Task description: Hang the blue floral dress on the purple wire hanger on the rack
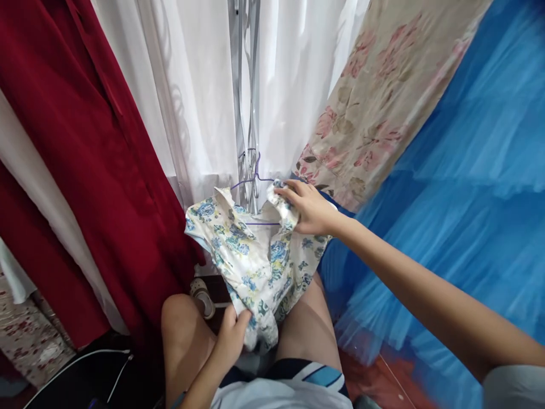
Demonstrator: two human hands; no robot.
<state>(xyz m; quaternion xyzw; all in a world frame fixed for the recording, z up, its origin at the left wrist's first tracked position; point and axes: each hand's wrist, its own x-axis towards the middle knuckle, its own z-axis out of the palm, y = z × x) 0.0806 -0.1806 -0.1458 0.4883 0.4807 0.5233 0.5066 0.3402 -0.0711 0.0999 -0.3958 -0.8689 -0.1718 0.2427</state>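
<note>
A white shirt with blue and yellow flowers [255,255] hangs on a purple wire hanger [255,182] from a metal rack pole [244,102]. My right hand [309,207] is closed on the shirt's right shoulder, near the collar. My left hand [232,335] pinches the shirt's lower hem, just above my bare knees. The hanger's hook shows above the collar; its lower bar runs across the open neck.
A dark red garment [97,159] hangs at the left, white sheer fabric [191,85] behind the pole, a beige floral cloth [383,96] and blue tulle [468,187] at the right. A sandal [203,296] lies on the floor and a white cable [97,358] lies at lower left.
</note>
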